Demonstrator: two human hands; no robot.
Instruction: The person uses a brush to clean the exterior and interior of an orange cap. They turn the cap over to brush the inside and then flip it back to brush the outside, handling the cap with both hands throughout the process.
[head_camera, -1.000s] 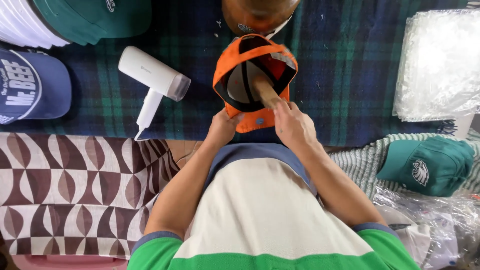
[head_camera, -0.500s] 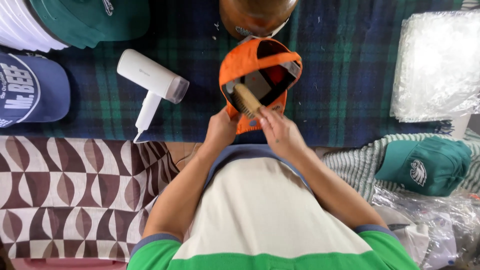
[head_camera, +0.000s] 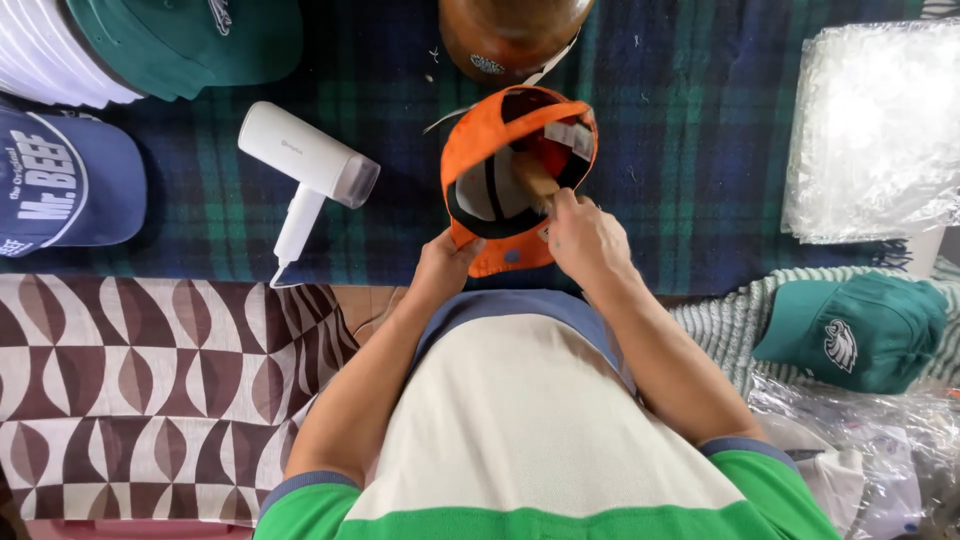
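An orange cap is held upside down over the dark plaid blanket, its inside facing me. My left hand grips the cap's near rim. Inside the cap, my right hand holds a small wooden brush, the bristle end against the lining.
A white handheld steamer lies to the left. A navy cap, a green cap and white caps sit at far left. A brown rounded object is beyond the cap. A stack of clear plastic bags and another green cap lie right.
The brush has shifted around inside the cap, from the right side to the left and back toward the middle. The cap tilted slightly. My left hand stays on the rim.
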